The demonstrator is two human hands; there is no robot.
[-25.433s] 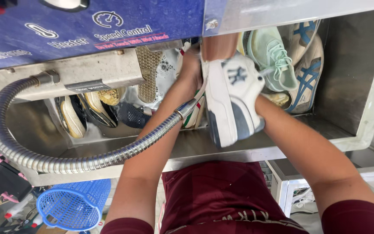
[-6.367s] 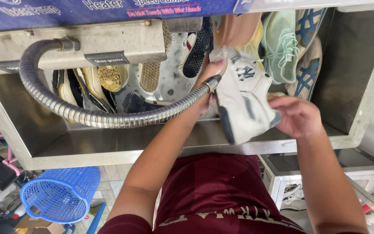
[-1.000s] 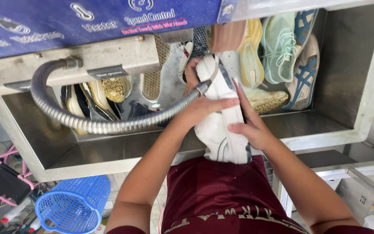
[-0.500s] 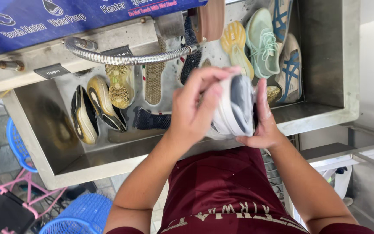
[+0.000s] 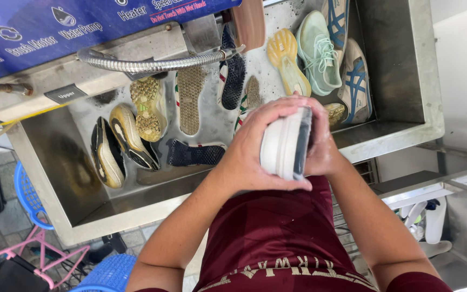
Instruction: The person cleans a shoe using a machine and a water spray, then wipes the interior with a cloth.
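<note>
The person wears a dark maroon shirt (image 5: 277, 238) of smooth, slightly shiny cloth that creases in soft folds across the front. A row of pale, cream-coloured block lettering runs across it in a shallow arc, low on the shirt and upside down in the head view. Short sleeves of the same maroon show to either side of the shirt: the right sleeve (image 5: 420, 282) beside the lettering's far end, the left sleeve barely showing at the opposite side. Both forearms are bare from the sleeves out. The left hand (image 5: 255, 148) and right hand (image 5: 320, 146), beyond the shirt's upper edge, carry no gloves, rings or watch.
</note>
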